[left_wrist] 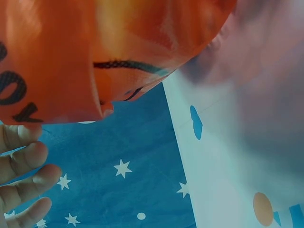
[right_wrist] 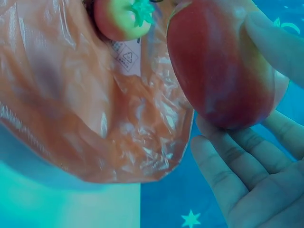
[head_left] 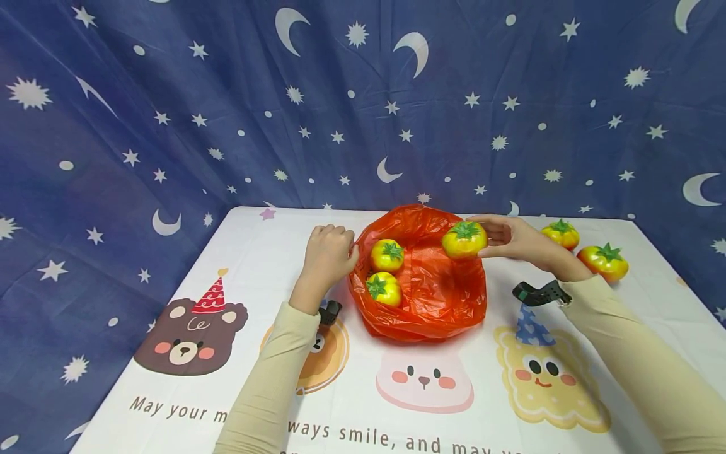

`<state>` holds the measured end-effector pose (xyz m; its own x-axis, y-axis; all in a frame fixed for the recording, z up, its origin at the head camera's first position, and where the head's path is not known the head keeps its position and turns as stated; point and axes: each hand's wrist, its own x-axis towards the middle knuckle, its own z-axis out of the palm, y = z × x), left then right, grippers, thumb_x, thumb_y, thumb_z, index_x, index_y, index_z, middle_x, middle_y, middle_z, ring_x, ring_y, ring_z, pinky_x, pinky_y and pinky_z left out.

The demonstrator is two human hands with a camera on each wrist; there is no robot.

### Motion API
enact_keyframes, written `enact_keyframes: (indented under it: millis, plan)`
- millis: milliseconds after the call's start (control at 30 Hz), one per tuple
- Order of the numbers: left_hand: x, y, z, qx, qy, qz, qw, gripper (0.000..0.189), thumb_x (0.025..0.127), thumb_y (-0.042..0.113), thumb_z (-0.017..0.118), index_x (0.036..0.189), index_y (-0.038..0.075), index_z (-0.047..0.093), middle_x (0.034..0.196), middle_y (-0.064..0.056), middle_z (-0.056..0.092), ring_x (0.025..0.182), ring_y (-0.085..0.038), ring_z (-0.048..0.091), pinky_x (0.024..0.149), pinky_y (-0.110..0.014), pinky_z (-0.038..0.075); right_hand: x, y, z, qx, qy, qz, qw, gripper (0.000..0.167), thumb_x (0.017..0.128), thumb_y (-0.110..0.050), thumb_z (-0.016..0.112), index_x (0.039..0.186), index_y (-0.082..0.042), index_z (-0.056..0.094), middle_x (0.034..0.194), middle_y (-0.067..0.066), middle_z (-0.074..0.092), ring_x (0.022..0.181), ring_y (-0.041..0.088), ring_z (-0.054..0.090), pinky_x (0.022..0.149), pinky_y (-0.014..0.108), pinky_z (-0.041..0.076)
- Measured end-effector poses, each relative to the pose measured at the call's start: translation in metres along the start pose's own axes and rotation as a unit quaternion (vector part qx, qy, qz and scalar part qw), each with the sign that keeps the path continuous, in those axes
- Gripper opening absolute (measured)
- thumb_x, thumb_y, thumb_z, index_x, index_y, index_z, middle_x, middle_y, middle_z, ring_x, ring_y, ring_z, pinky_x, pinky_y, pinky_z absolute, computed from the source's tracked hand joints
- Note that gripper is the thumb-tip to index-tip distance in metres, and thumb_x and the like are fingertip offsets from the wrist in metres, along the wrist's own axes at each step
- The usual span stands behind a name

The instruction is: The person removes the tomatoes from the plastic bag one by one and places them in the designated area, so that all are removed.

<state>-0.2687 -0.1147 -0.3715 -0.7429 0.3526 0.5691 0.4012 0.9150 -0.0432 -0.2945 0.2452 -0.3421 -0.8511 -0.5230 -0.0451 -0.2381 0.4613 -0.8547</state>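
Observation:
A red plastic bag (head_left: pixel 420 325) sits on the table with its mouth spread wide. Two yellow-green tomatoes, an upper tomato (head_left: pixel 387 255) and a lower tomato (head_left: pixel 384 290), lie inside at its left. At the left rim, my left hand (head_left: pixel 329 255) grips the bag's edge; its fingertips (left_wrist: pixel 35 154) show beside the bag in the left wrist view. My right hand (head_left: pixel 513 238) holds another tomato (head_left: pixel 464 239) between thumb and fingers, over the bag's right rim. Seen from the right wrist, this held tomato (right_wrist: pixel 218 66) shows a red underside.
Two more tomatoes, a farther one (head_left: pixel 560 234) and a nearer one (head_left: pixel 604 261), stand on the table right of my right hand. The white tablecloth (head_left: pixel 244 252) carries printed cartoon animals and lettering. Behind the table hangs a blue curtain (head_left: pixel 340 157) with moons and stars.

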Motion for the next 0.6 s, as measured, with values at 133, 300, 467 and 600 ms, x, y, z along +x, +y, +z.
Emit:
enact_keyframes:
  millis: [133, 300, 467, 600]
  plan:
    - [0.000, 0.000, -0.001, 0.000, -0.002, -0.001, 1.0000, 0.022, 0.081, 0.018, 0.061, 0.062, 0.008, 0.057, 0.058, -0.005, 0.055, 0.062, -0.025, 0.057, 0.068, -0.039, 0.046, -0.005, 0.000, -0.005, -0.013, 0.012, 0.007, 0.9998, 0.071, 0.081, -0.015, 0.072, 0.141, -0.001, 0.036, 0.140, 0.025, 0.044, 0.105, -0.011, 0.053, 0.086, 0.014, 0.048]
    - [0.000, 0.001, -0.001, -0.001, -0.008, -0.002, 1.0000, 0.022, 0.082, 0.018, 0.061, 0.062, 0.009, 0.057, 0.058, -0.005, 0.055, 0.063, -0.024, 0.057, 0.069, -0.039, 0.046, -0.012, 0.001, -0.011, -0.017, 0.028, 0.021, 0.9992, 0.068, 0.081, -0.013, 0.072, 0.141, -0.005, 0.039, 0.135, 0.010, 0.052, 0.104, -0.010, 0.055, 0.085, 0.015, 0.049]
    - [0.000, 0.000, 0.000, 0.000, -0.005, -0.002, 1.0000, 0.022, 0.082, 0.018, 0.061, 0.062, 0.009, 0.057, 0.058, -0.005, 0.055, 0.062, -0.024, 0.057, 0.068, -0.039, 0.046, -0.021, -0.002, -0.017, -0.038, 0.031, 0.025, 0.9985, 0.069, 0.083, -0.015, 0.070, 0.142, -0.004, 0.036, 0.137, 0.015, 0.049, 0.103, -0.012, 0.053, 0.084, 0.013, 0.049]
    - [0.000, 0.000, 0.001, -0.001, -0.006, -0.002, 1.0000, 0.024, 0.081, 0.018, 0.061, 0.060, 0.010, 0.054, 0.056, -0.004, 0.053, 0.062, -0.024, 0.056, 0.068, -0.039, 0.045, -0.028, -0.003, -0.021, -0.057, 0.035, 0.043, 0.9968, 0.071, 0.084, -0.020, 0.069, 0.144, -0.007, 0.034, 0.141, 0.021, 0.044, 0.103, -0.013, 0.051, 0.084, 0.012, 0.048]
